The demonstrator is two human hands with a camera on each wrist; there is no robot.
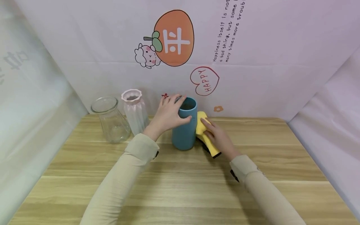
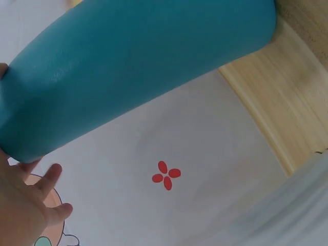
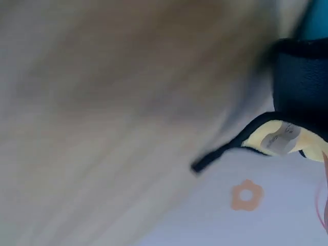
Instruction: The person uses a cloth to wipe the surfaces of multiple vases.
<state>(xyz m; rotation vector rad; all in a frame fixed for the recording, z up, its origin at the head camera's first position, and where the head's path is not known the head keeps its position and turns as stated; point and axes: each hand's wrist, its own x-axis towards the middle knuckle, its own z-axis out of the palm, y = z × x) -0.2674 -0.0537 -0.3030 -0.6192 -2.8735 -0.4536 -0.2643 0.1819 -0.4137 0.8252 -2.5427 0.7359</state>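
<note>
A tall blue vase [image 1: 184, 132] stands upright on the wooden table. My left hand [image 1: 167, 114] grips it near the top from the left, thumb across the front and fingers by the rim. In the left wrist view, the vase's smooth side [image 2: 138, 66] fills the top, with some fingers of the left hand [image 2: 25, 205] spread beside its mouth. My right hand [image 1: 217, 136] holds a yellow cloth [image 1: 201, 125] with dark edging against the vase's right side. In the right wrist view, the cloth [image 3: 279, 137] shows a black border and a grey label; most of the right hand is out of frame.
Left of the blue vase stand a pale pink-and-white fluted vase [image 1: 136, 109] and a clear glass vase [image 1: 112, 125]. Behind the wooden table [image 1: 180, 187] hangs a white printed backdrop [image 1: 253, 90]. White fabric also rises at both sides.
</note>
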